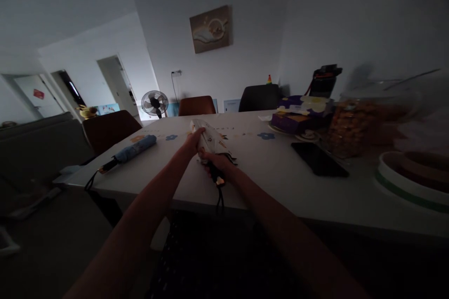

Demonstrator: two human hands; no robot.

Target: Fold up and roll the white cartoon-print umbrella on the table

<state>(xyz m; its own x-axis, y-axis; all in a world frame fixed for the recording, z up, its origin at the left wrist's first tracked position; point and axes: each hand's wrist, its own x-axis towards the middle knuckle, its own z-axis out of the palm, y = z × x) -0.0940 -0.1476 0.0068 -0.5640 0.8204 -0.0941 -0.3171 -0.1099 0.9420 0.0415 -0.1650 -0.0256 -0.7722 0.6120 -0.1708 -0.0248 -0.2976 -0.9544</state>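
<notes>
The person is holding a folded white umbrella [210,142] with both hands over the near edge of the tabletop [266,173]. The left hand [194,140] is wrapping around the umbrella's folded canopy, fingers closed on the fabric. The right hand [214,162] is clamping on the dark handle end nearest the person, and a short wrist strap [220,198] is hanging from that end down past the table's near edge. The two hands are sitting close together, almost touching, along the umbrella's length. The umbrella is pointing away from the person toward the far edge.

A second folded umbrella, blue [135,148], is lying near the left edge of the tabletop, well apart from the hands, its dark handle end pointing toward the near left corner. A black phone [319,159] is lying flat to the right of the hands. Farther right, a jar of snacks [361,119] is standing near the right end, with a purple box [293,119] beside it toward the far edge. A round green-rimmed tray [403,182] is sitting at the right edge. Chairs [196,105] are standing along the far side, and a fan [155,103] is standing behind them.
</notes>
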